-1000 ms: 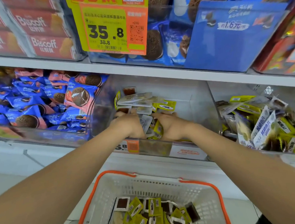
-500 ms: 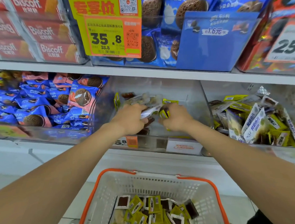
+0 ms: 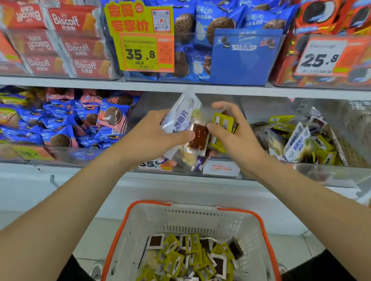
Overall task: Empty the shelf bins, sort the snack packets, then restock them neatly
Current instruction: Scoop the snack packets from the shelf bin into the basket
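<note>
Both hands hold a bunch of snack packets (image 3: 198,135) lifted in front of the clear middle shelf bin (image 3: 221,169). My left hand (image 3: 152,135) grips white and clear packets, its thumb pressed on a brown one. My right hand (image 3: 231,132) pinches yellow-green packets (image 3: 223,122). Below them stands a white basket with an orange rim (image 3: 243,211) holding several yellow-green and brown packets (image 3: 192,261). The inside of the middle bin is mostly hidden behind the hands.
The clear bin on the right (image 3: 301,139) holds mixed yellow and white packets. To the left lies a bin of blue and pink cookie packs (image 3: 73,124). On the upper shelf are red Biscoff packs (image 3: 76,47), blue cookie bags and a yellow price sign (image 3: 142,40).
Both hands have scooped packets from the bottom of the middle bin and raised them up and out toward me. The view has shifted lower, showing more of the upper shelf.
</note>
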Demonstrator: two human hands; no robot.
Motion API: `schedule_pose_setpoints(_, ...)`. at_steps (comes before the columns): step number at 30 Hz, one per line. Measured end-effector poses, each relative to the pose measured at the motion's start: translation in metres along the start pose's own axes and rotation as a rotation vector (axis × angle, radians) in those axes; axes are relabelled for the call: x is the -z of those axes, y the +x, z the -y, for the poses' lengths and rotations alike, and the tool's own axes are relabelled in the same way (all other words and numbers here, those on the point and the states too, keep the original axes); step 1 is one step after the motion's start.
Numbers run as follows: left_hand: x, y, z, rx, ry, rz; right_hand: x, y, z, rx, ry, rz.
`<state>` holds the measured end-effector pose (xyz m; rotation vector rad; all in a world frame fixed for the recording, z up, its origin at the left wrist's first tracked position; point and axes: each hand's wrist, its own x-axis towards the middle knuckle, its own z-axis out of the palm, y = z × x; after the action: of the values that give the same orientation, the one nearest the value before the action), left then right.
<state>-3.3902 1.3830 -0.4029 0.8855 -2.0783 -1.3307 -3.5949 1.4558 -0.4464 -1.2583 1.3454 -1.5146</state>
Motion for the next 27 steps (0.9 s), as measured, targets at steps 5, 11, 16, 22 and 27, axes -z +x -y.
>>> schedule_pose_setpoints(5, -0.003, -0.020, 0.032, 0.215, 0.376, 0.451, 0.004, -0.036, 0.001, -0.346, -0.709, 0.615)
schedule_pose_setpoints(11, -0.015, -0.023, 0.045, 0.322, 0.750, 0.730, -0.001, -0.044, -0.006, -0.394, -1.232, 0.856)
schedule_pose_setpoints(16, 0.007, 0.021, 0.051, 0.058, 0.432, 0.048, -0.003, 0.005, -0.002, -0.308, -0.580, 0.253)
schedule_pose_setpoints(22, 0.021, 0.093, 0.102, 0.217, 0.804, -0.084, 0.005, 0.086, -0.043, -0.043, -1.157, 0.122)
schedule_pose_setpoints(27, 0.021, 0.128, 0.126, 0.429, 0.852, 0.082, -0.019, 0.134, -0.073, -0.055, -1.412, 0.298)
